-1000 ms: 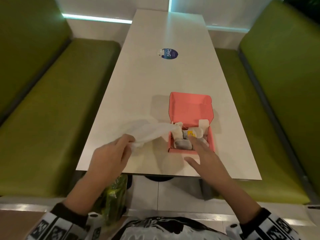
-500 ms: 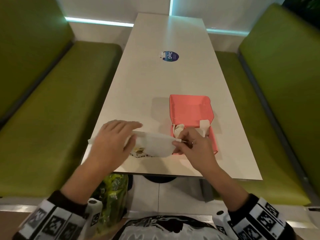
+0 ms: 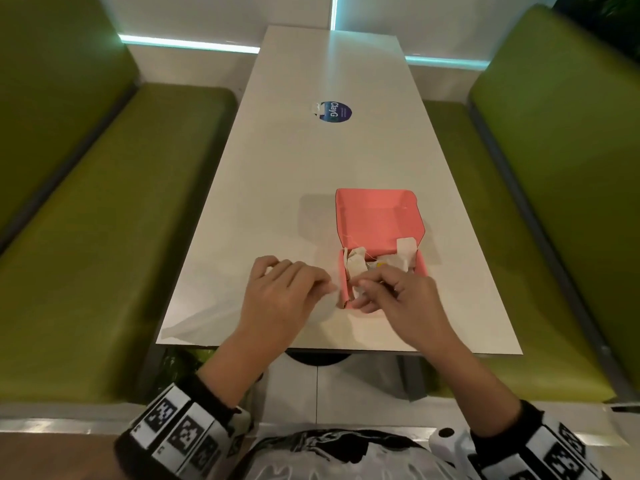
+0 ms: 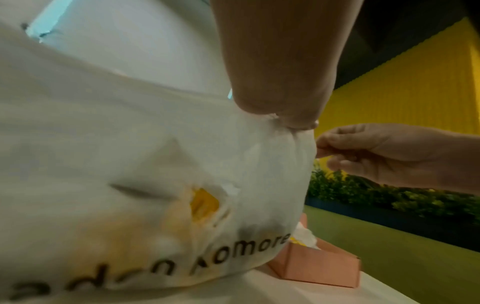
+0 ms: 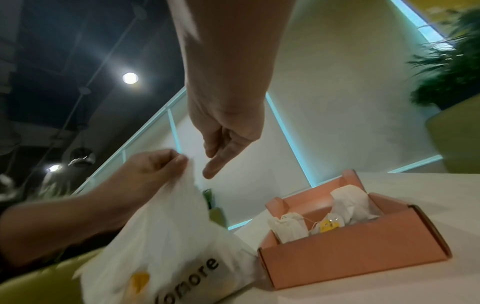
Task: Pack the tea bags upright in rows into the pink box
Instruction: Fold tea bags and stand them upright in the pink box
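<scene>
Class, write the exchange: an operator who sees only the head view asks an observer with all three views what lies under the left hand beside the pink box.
Operator: My left hand hides something white. What is it?
Observer: The left hand pinches the gathered top of a white plastic bag.
Operator: Is anything printed on it?
Observer: Black lettering ending in "omore", with a yellow mark near it.
Operator: Where does it sit?
Observer: On the table, right by the pink box's near corner.

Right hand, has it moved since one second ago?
Yes. The right hand has pulled back from inside the pink box toward its near left corner.
</scene>
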